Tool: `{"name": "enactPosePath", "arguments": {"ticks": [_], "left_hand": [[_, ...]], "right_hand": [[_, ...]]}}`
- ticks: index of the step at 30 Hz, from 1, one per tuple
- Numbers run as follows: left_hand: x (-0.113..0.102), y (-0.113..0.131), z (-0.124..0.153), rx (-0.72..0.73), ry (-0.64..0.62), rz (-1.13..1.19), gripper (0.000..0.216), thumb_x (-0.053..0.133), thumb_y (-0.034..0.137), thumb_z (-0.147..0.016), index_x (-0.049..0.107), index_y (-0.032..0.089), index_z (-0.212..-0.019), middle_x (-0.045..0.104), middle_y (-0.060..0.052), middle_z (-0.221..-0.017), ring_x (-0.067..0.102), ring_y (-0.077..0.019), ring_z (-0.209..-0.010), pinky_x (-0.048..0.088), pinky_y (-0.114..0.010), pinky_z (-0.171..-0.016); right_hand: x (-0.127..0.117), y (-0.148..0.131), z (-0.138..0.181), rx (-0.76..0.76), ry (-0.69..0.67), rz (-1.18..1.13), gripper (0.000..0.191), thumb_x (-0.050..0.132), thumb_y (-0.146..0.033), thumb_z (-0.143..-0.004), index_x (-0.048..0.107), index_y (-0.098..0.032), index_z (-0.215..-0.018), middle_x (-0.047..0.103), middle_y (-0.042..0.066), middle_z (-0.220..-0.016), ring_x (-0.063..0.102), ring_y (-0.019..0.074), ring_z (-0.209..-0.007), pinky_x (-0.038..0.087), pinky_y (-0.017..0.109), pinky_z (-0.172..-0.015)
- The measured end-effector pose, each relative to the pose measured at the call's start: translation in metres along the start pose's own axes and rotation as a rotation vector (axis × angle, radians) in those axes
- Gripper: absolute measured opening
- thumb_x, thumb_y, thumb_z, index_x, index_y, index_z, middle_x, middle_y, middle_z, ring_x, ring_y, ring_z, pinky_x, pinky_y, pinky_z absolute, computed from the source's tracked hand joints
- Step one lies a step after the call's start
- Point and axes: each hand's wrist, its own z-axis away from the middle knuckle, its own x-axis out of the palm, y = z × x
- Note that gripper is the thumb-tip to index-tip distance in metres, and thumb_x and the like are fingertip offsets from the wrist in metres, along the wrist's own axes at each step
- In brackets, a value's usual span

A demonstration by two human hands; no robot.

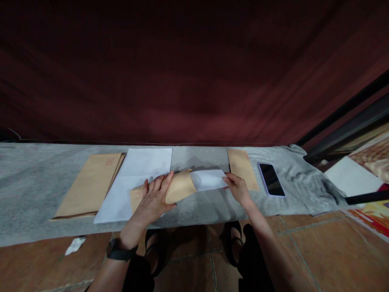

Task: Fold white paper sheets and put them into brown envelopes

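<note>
A brown paper envelope (pixel 181 187) lies crosswise in front of me, its mouth bulging open to the right. Across its left part rests my left hand (pixel 154 196), thumb at the near edge and fingers over the far side, holding it. A folded white sheet of paper (pixel 208 179) sticks out of the mouth; how far it reaches inside is hidden. My right hand (pixel 237 187) pinches the sheet's right end between thumb and fingers. Under and beyond my left hand lie white paper sheets (pixel 146 162) with a crease across them.
Several brown envelopes (pixel 88 184) are stacked at the left. Another envelope (pixel 243 168) lies right of centre, beside a phone (pixel 271 179). Grey cloth (pixel 209 207) covers the narrow surface, backed by a dark red curtain (pixel 188 81). A crumpled white scrap (pixel 75 245) is on the tiled floor.
</note>
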Motion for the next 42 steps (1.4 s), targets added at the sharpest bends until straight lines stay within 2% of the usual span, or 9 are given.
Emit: {"name": "enactPosePath", "arguments": {"ticks": [5, 8, 10, 14, 16, 21, 28, 35, 42], "left_hand": [[0.003, 0.006, -0.001, 0.093, 0.044, -0.019, 0.115, 0.078, 0.035, -0.071, 0.007, 0.028, -0.162, 0.045, -0.014, -0.149, 0.043, -0.0383, -0.138, 0.014, -0.065, -0.120], [0.004, 0.011, -0.003, 0.115, 0.067, -0.008, 0.116, 0.079, 0.038, -0.070, 0.010, 0.027, -0.162, 0.044, -0.014, -0.150, 0.041, -0.0392, -0.140, 0.014, -0.066, -0.120], [0.004, 0.015, -0.005, 0.138, 0.082, 0.003, 0.115, 0.079, 0.039, -0.070, 0.011, 0.026, -0.162, 0.044, -0.015, -0.150, 0.040, -0.0395, -0.141, 0.013, -0.066, -0.120], [0.005, 0.023, -0.007, 0.195, 0.084, 0.010, 0.115, 0.080, 0.039, -0.070, 0.012, 0.024, -0.162, 0.043, -0.016, -0.151, 0.037, -0.0391, -0.143, 0.012, -0.064, -0.121], [0.005, 0.028, -0.008, 0.211, 0.079, 0.014, 0.115, 0.080, 0.038, -0.070, 0.012, 0.024, -0.162, 0.043, -0.017, -0.152, 0.036, -0.0387, -0.144, 0.011, -0.064, -0.122], [0.006, 0.034, -0.010, 0.242, 0.061, 0.020, 0.113, 0.079, 0.037, -0.072, 0.012, 0.025, -0.162, 0.044, -0.017, -0.151, 0.037, -0.0379, -0.144, 0.011, -0.064, -0.122], [0.008, 0.034, -0.011, 0.273, 0.077, 0.010, 0.109, 0.076, 0.037, -0.075, 0.010, 0.025, -0.162, 0.043, -0.017, -0.153, 0.037, -0.0378, -0.145, 0.011, -0.064, -0.122], [0.005, 0.039, -0.013, 0.320, 0.095, -0.020, 0.103, 0.074, 0.034, -0.078, 0.014, 0.024, -0.161, 0.043, -0.019, -0.153, 0.036, -0.0380, -0.146, 0.009, -0.064, -0.122], [0.007, 0.038, -0.014, 0.319, 0.104, -0.025, 0.102, 0.075, 0.036, -0.079, 0.015, 0.024, -0.161, 0.043, -0.018, -0.154, 0.037, -0.0378, -0.145, 0.010, -0.064, -0.122]], "right_hand": [[0.004, 0.001, 0.002, 0.023, -0.073, -0.006, 0.033, 0.062, -0.053, -0.081, 0.068, -0.021, -0.075, 0.063, -0.001, -0.067, 0.057, 0.0170, -0.063, 0.053, 0.027, -0.053], [0.013, -0.003, 0.007, 0.005, -0.100, 0.019, 0.034, 0.061, -0.052, -0.084, 0.065, -0.022, -0.069, 0.058, -0.002, -0.062, 0.054, 0.0153, -0.061, 0.050, 0.025, -0.056], [0.020, -0.005, 0.010, -0.055, -0.100, 0.059, 0.035, 0.060, -0.049, -0.088, 0.065, -0.022, -0.067, 0.060, -0.001, -0.069, 0.057, 0.0160, -0.068, 0.051, 0.027, -0.065], [0.037, -0.006, 0.014, -0.167, -0.111, 0.095, 0.026, 0.061, -0.041, -0.090, 0.073, -0.024, -0.076, 0.067, 0.005, -0.105, 0.063, 0.0203, -0.105, 0.048, 0.033, -0.095], [0.045, -0.004, 0.015, -0.171, -0.170, 0.083, 0.025, 0.060, -0.038, -0.091, 0.074, -0.024, -0.077, 0.067, 0.006, -0.110, 0.062, 0.0207, -0.111, 0.047, 0.035, -0.099], [0.058, -0.001, 0.018, -0.111, -0.243, 0.091, 0.028, 0.055, -0.023, -0.090, 0.071, -0.023, -0.067, 0.069, 0.004, -0.094, 0.065, 0.0183, -0.093, 0.052, 0.030, -0.084], [0.062, -0.002, 0.021, -0.003, -0.072, 0.117, 0.015, 0.060, -0.021, -0.084, 0.075, -0.023, -0.085, 0.074, 0.002, -0.091, 0.068, 0.0186, -0.083, 0.052, 0.028, -0.076], [0.066, 0.002, 0.021, 0.032, -0.019, 0.097, 0.012, 0.062, -0.018, -0.079, 0.071, -0.024, -0.083, 0.074, 0.000, -0.091, 0.069, 0.0171, -0.080, 0.052, 0.026, -0.074], [0.066, -0.003, 0.021, 0.038, 0.008, 0.093, 0.010, 0.061, -0.019, -0.080, 0.068, -0.024, -0.085, 0.072, 0.000, -0.084, 0.068, 0.0185, -0.078, 0.051, 0.028, -0.073]]}}
